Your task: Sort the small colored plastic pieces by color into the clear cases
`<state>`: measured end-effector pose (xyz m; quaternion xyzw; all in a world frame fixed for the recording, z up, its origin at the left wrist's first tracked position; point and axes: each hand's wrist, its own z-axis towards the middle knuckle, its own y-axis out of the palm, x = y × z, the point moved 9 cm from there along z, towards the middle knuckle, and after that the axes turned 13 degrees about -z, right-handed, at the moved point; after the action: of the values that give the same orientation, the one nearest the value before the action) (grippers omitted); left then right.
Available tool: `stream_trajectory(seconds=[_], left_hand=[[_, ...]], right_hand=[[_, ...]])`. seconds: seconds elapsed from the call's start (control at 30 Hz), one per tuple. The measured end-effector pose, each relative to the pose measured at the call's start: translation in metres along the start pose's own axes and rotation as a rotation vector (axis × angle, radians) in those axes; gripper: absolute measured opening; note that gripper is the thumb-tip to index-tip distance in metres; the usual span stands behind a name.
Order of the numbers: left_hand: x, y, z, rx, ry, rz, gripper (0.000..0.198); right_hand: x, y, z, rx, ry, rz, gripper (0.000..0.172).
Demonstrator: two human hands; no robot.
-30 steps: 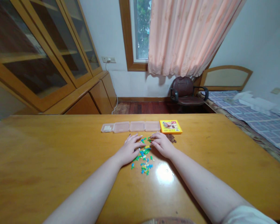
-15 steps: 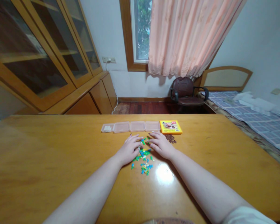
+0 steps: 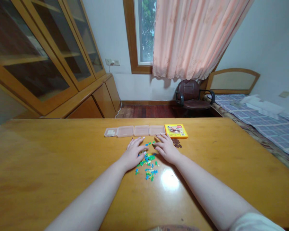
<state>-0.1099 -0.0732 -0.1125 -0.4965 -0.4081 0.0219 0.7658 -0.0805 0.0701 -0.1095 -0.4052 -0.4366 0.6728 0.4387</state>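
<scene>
Small bricks (image 3: 150, 158): mixed blue, green, yellow, cream. Piece pile (image 3: 176, 143) toward table's far edge: uniform dark brown. Flat box (image 3: 175, 131): yellow, with red patch. Trays (image 3: 141, 130) along far edge: translucent, pinkish. Table (image 3: 62, 166): honey-brown. Curtain (image 3: 195, 35): peach-pink. Bed sheet (image 3: 267, 120): blue-grey, pale-lined check.

So it's one cam on my head, facing forward and tipped down at my hands (image 3: 132, 155) and the tabletop (image 3: 50, 160), far enough back to get the window (image 3: 147, 32) in too.
</scene>
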Motion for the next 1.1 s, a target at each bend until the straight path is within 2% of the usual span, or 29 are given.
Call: stream_trajectory(seconds=[0.1,0.2,0.4,0.57,0.73,0.93,1.1], left_hand=[[0.009,-0.002,0.000,-0.018,0.064,-0.032,0.025],[0.012,0.002,0.000,-0.064,0.098,-0.051,0.031],[0.004,0.004,0.002,-0.051,0.065,-0.046,0.030],[0.001,0.001,0.002,-0.005,0.050,-0.029,0.028],[-0.002,0.003,0.002,-0.018,0.032,-0.001,0.032],[-0.005,-0.001,0.003,0.030,0.013,0.003,0.032],[-0.008,0.007,0.003,-0.034,-0.005,0.018,0.040]], right_hand=[[-0.003,-0.006,-0.001,0.064,-0.074,0.076,0.031],[-0.005,-0.010,-0.001,0.091,-0.140,0.153,0.033],[-0.020,-0.009,-0.003,0.004,-0.251,0.224,0.033],[-0.023,-0.004,-0.004,-0.049,-0.254,0.225,0.032],[-0.025,-0.007,-0.004,-0.018,-0.293,0.281,0.032],[-0.021,-0.008,-0.003,-0.004,-0.242,0.205,0.032],[-0.020,-0.007,-0.003,-0.020,-0.235,0.187,0.032]])
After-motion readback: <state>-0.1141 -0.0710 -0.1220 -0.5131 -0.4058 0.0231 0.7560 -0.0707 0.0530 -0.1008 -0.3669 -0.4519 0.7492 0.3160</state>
